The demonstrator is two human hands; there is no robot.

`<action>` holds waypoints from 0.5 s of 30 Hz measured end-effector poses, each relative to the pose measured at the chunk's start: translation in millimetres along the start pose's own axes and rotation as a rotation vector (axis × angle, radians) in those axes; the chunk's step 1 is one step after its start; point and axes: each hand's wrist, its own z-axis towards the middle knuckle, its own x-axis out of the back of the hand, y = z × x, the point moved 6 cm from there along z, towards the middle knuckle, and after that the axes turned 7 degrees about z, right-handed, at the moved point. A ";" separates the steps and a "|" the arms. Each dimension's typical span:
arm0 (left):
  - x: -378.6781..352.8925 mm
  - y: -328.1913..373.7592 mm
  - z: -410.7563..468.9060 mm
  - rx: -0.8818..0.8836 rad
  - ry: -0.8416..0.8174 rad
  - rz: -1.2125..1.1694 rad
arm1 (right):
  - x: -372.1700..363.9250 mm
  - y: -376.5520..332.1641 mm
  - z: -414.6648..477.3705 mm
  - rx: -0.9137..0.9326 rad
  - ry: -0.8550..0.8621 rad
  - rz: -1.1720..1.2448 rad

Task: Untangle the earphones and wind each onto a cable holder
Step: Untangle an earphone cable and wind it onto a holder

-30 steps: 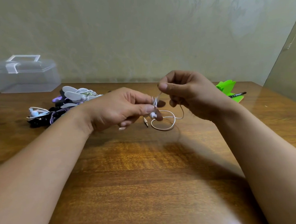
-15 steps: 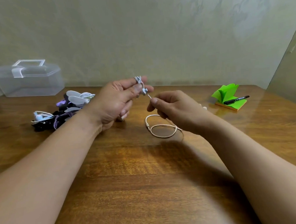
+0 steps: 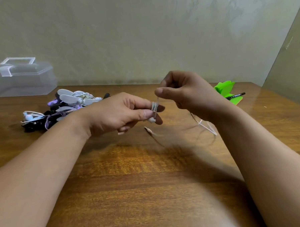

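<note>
left hand (image 3: 121, 113) grips cable (image 3: 155, 106) coils | right hand (image 3: 184, 92) pinches cable, 1 o'clock | pile (image 3: 63, 107) 10 o'clock | notes (image 3: 226, 88) 2 o'clock by table (image 3: 149, 182) edge

The white earphone cable (image 3: 204, 126) hanging below the right hand (image 3: 188, 92) smears into motion blur, so its loops cannot be traced. The plug (image 3: 148, 129) at five o'clock of the left hand (image 3: 118, 113) is soft-edged too. What the coils (image 3: 154, 106) wind around is hidden between the left thumb and fingers. At ten o'clock, the left wrist partly covers the pile of earphones (image 3: 62, 107). The picture's left edge cuts off the clear box (image 3: 22, 76). At two o'clock the green note pad (image 3: 225, 88) sits half behind the right hand, and the print on the pen (image 3: 236, 96) is too small to read.
</note>
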 end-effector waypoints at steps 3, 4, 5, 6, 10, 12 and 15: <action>-1.9 3.3 -1.7 -0.044 -0.057 -0.256 | -6.3 3.1 1.8 -0.025 -0.068 0.285; -1.0 3.4 -1.4 -0.060 -0.064 -0.357 | -10.6 4.8 2.1 -0.034 -0.097 0.371; -0.5 4.9 -1.5 -0.082 -0.064 -0.441 | -15.5 7.8 2.5 -0.042 -0.123 0.436; 1.1 4.5 -0.3 -0.109 -0.046 -0.501 | -20.5 10.2 2.5 -0.047 -0.143 0.472; 14.4 -3.8 5.6 -0.143 0.107 -0.653 | -35.8 17.0 1.8 -0.079 -0.128 0.327; 21.2 -7.9 8.0 -0.123 0.196 -0.628 | -37.7 14.5 -0.8 -0.068 -0.102 0.079; 28.5 -16.2 9.4 -0.060 0.336 -0.415 | -37.7 8.2 -3.9 -0.070 -0.115 -0.167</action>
